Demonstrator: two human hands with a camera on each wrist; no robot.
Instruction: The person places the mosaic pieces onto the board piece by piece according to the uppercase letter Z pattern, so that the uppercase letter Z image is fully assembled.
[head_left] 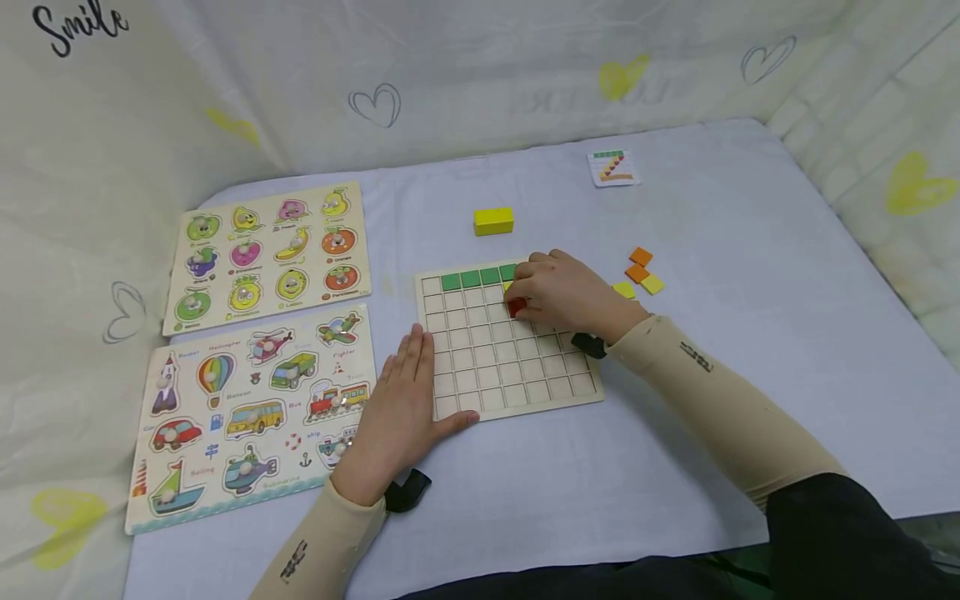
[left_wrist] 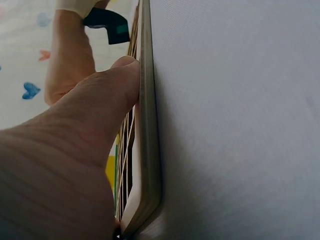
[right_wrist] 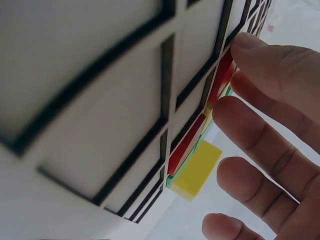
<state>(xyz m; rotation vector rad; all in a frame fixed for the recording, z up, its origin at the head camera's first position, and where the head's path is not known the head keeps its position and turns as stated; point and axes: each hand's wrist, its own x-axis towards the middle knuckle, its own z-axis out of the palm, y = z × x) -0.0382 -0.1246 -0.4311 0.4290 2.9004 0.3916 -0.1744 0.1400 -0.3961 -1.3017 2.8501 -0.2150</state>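
A wooden grid board (head_left: 480, 407) has a row of green tiles (head_left: 469, 279) in its top row. My right hand (head_left: 566, 292) is over the board's upper right part, its thumb and forefinger pinching a red tile (head_left: 517, 307) close at a cell. In the right wrist view a second red tile (right_wrist: 187, 145) sits in the grid, with a bit of yellow between the two. My left hand (head_left: 401, 408) rests with straight fingers along the board's left edge, and its thumb (left_wrist: 122, 75) touches the front rim. Part of the grid is hidden under the right hand.
Loose orange tiles (head_left: 637, 272) and yellow tiles (head_left: 652, 284) lie right of the board. Behind it stands a yellow block (head_left: 493, 222); a pattern card (head_left: 613, 177) lies farther back. On the left are a fruit puzzle (head_left: 270, 250) and a vehicle puzzle (head_left: 292, 446).
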